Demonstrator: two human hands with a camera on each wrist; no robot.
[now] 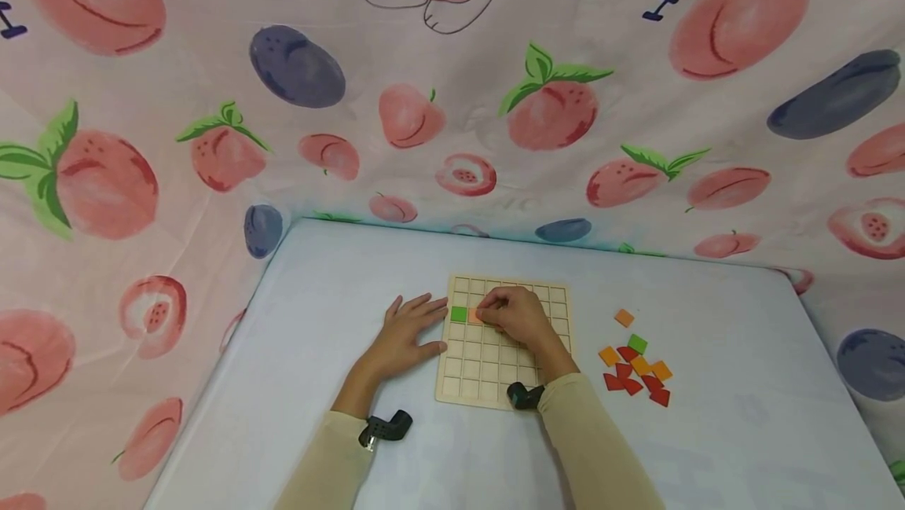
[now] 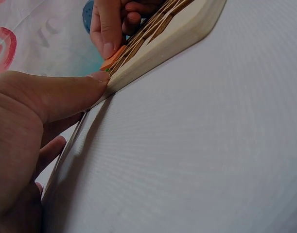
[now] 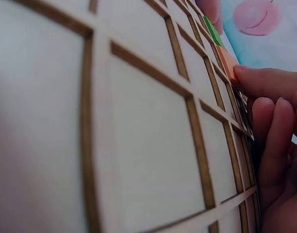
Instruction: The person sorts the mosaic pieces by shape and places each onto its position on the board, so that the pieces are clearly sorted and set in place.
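Observation:
A light wooden grid board (image 1: 471, 369) lies on the table. In its left column, third row down, sits a green square tile (image 1: 459, 314). My right hand (image 1: 522, 317) is over the board and pinches an orange square tile (image 1: 475, 316) at the cell beside the green one. The right wrist view shows a fingertip on the edge of this orange tile (image 3: 228, 63), which stands slightly tilted. My left hand (image 1: 406, 339) rests flat with fingers spread, its thumb and fingertips at the board's left edge. In the left wrist view, the left thumb (image 2: 65, 94) touches that edge.
Right of the board lie loose pieces: orange squares (image 1: 661, 370), a green square (image 1: 637, 343) and several red fan-shaped pieces (image 1: 660, 398). One orange square (image 1: 624, 317) lies apart, farther back. A fruit-print cloth (image 1: 424, 203) hangs behind the white table (image 1: 742, 416).

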